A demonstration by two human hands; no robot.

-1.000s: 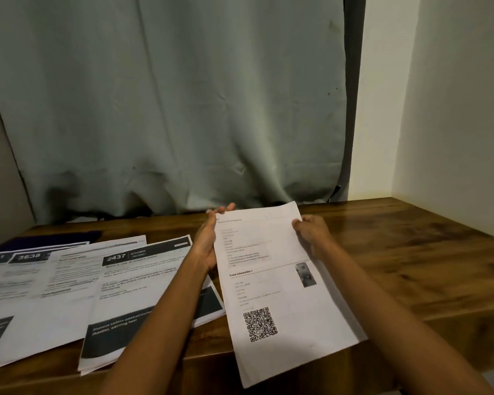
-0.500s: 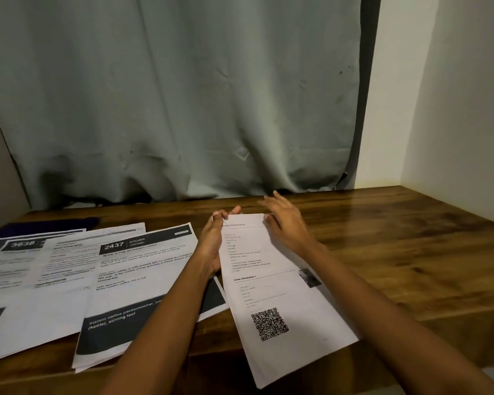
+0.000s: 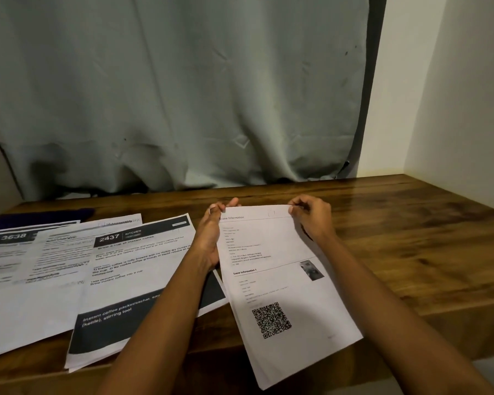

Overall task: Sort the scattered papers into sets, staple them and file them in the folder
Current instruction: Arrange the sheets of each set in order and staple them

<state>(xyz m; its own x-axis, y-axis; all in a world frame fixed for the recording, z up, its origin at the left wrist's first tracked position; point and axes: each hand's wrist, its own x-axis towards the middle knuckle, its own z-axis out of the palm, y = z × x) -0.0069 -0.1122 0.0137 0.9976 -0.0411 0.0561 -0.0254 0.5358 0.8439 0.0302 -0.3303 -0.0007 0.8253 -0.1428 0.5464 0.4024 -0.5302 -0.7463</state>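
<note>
A white sheet with a QR code, headed "Scene Information" (image 3: 280,269), lies slanted on the wooden table (image 3: 397,252), its lower end hanging over the front edge. My left hand (image 3: 211,235) holds its upper left edge, thumb at the top corner. My right hand (image 3: 311,218) pinches the top right corner with curled fingers. To the left lie other printed sheets: one marked "2437 KITCHEN" (image 3: 131,277), and overlapping ones marked "3638" (image 3: 20,260). Neither a stapler nor any staples show.
A dark blue flat thing, perhaps the folder (image 3: 40,216), lies at the back left, partly under the papers. A grey curtain (image 3: 183,95) hangs behind the table. A white wall (image 3: 454,95) closes the right side. Bare wood shows at the right.
My right hand moved from lying flat across the sheet's top to pinching its top right corner. The sheet shifted a little; my left hand stays at its left edge.
</note>
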